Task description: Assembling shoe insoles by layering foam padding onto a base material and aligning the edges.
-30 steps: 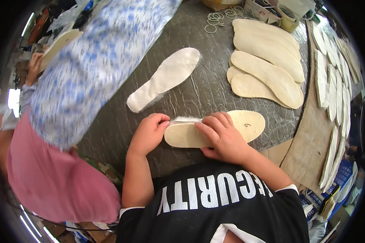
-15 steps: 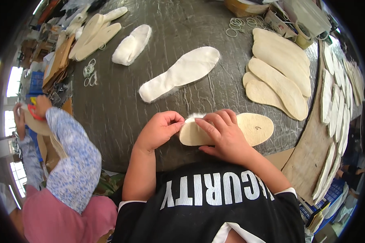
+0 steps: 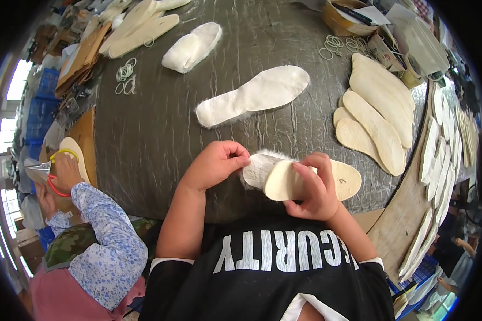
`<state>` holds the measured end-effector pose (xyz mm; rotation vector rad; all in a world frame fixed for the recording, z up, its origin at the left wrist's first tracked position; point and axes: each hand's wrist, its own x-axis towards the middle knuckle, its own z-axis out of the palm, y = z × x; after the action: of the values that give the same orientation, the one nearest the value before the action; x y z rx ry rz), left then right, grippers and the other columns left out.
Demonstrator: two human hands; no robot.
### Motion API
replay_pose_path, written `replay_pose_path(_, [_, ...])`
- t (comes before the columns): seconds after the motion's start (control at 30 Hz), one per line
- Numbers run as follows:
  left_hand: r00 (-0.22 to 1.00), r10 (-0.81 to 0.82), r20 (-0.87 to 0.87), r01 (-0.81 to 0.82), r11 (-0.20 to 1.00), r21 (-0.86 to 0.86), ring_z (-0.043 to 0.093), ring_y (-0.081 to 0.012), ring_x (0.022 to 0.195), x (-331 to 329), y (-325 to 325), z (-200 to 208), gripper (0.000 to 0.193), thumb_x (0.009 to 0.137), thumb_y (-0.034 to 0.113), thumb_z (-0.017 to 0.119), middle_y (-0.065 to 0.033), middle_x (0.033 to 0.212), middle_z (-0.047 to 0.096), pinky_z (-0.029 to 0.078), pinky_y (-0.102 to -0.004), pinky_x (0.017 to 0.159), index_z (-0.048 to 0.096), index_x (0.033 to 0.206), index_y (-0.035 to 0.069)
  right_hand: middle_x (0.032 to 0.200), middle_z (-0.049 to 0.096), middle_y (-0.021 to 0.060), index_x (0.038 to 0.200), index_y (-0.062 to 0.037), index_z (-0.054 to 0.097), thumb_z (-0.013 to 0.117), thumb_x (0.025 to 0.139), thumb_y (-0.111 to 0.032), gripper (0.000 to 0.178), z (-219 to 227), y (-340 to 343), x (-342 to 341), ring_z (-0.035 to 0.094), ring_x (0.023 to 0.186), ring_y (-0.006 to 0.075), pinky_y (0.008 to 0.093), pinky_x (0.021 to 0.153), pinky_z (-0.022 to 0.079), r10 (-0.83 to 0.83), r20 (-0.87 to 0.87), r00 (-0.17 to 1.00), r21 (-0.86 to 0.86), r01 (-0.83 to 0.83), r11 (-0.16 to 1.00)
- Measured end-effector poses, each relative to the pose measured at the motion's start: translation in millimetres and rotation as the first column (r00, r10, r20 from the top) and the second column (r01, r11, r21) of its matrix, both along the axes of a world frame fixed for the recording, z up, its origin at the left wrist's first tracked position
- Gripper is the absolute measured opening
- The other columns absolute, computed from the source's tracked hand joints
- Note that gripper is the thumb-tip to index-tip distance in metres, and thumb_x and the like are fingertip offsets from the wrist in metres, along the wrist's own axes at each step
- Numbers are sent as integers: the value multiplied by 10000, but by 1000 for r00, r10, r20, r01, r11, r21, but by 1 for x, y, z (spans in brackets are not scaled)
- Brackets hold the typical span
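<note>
In front of me lies a white furry insole (image 3: 261, 167), its heel end showing its backing and a fringe of fur at the edges. My left hand (image 3: 213, 167) pinches that heel edge between thumb and fingers. A cream insole (image 3: 278, 183) rests partly over it, its near end lifted away from the furry one. My right hand (image 3: 318, 187) grips the cream insole around its middle, thumb and fingers on opposite sides. The insole's far end (image 3: 345, 179), with a small dark mark, sticks out to the right of that hand.
Beyond my hands lies another white insole (image 3: 251, 96), with a folded furry one (image 3: 193, 47) farther off. Cream insoles (image 3: 377, 109) are stacked at right; rubber bands (image 3: 126, 69) lie at left. A co-worker's hand (image 3: 67, 171) holds scissors (image 3: 52, 170) at the left.
My right hand has drawn the cream insole's end rightward and up, exposing the furry insole's heel. The co-worker's scissors and hands have come lower. The whole view has shifted slightly.
</note>
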<state>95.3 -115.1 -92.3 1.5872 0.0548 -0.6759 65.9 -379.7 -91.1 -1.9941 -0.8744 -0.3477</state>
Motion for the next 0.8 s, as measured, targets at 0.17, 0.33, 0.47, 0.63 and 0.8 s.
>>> replay_pose_path(0.17, [998,-34,-45,24,979,-203,564,-59,758,-1,-3,3,117,905,84,650,3,849,645,468,-221,700,665,955,-21,1097,526,147,1277,-59,530,794,587,-203,752,-3,5,3,522,965,335,476,864,413,35,-63,997,-143,-44,989])
replay_pose_path(0.33, [996,-37,-78,17,969,-247,567,-60,758,-1,-4,5,129,914,92,645,1,846,647,471,-219,699,665,964,-25,1105,529,147,1289,-62,526,789,592,-198,757,-3,5,3,522,976,338,481,861,412,23,-64,998,-158,-33,987])
replay_pose_path(0.47, [994,-3,-113,-27,963,-267,572,-76,716,-2,-9,8,85,908,50,629,-8,802,640,486,-233,675,662,914,-29,1115,529,149,1290,-59,524,787,594,-196,757,-4,6,3,523,991,342,485,872,410,24,-71,997,-162,-36,986])
replay_pose_path(0.63, [995,-80,-62,58,954,-294,561,-58,757,-2,-6,4,133,912,99,653,-8,877,645,472,-214,698,660,955,-26,1122,529,149,1289,-59,523,786,596,-195,753,-7,5,1,521,1001,347,489,887,407,19,-86,996,-158,-32,987])
replay_pose_path(0.8, [994,-106,-39,89,949,-302,546,-59,763,-1,-9,6,122,910,99,655,-4,885,635,462,-217,709,650,927,-22,1132,525,149,1293,-62,522,784,602,-192,750,-10,4,1,518,1008,349,489,891,406,20,-95,995,-158,-35,987])
